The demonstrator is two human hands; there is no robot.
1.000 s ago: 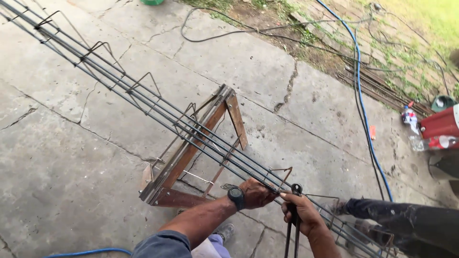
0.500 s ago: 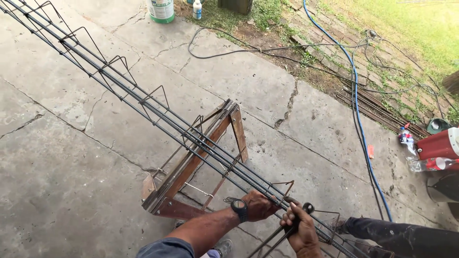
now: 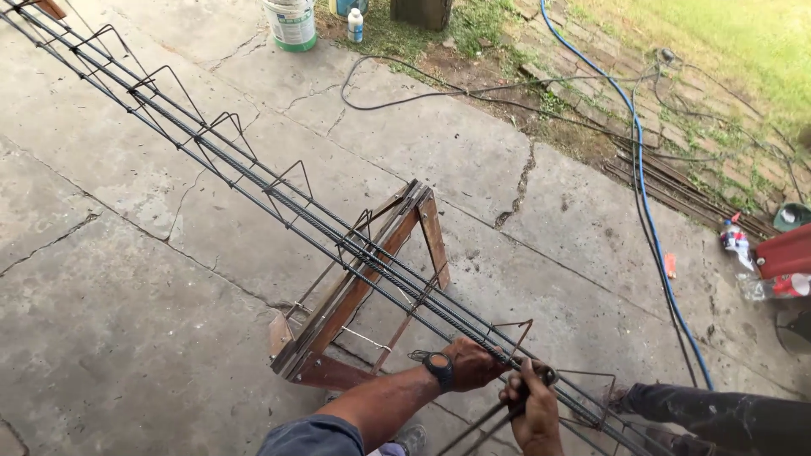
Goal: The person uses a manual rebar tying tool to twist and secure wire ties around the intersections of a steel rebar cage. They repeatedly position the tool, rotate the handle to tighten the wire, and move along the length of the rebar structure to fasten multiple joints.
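A long bundle of steel rebars [image 3: 253, 173] with wire stirrups runs from the top left to the bottom right. It rests on a rusty metal trestle [image 3: 338, 312]. My left hand [image 3: 471, 363], with a black wristwatch, grips the bars just past the trestle. My right hand [image 3: 534, 412] is right beside it at the bars and holds a pair of long-handled pincers [image 3: 477, 426]. The handles slant down to the left. The pincer jaws are hidden by my fingers.
Cracked concrete slab all around. A white bucket [image 3: 291, 23] and a small bottle [image 3: 356, 24] stand at the top. A blue hose [image 3: 646, 194] and black cable [image 3: 405, 84] cross the far side. More bars [image 3: 676, 181] lie by the grass. A dark trouser leg [image 3: 718, 409] is at bottom right.
The view has tilted up, showing the bucket. My right hand has closed in on the bars beside my left hand, and the pincer handles have swung from upright to slanting left.
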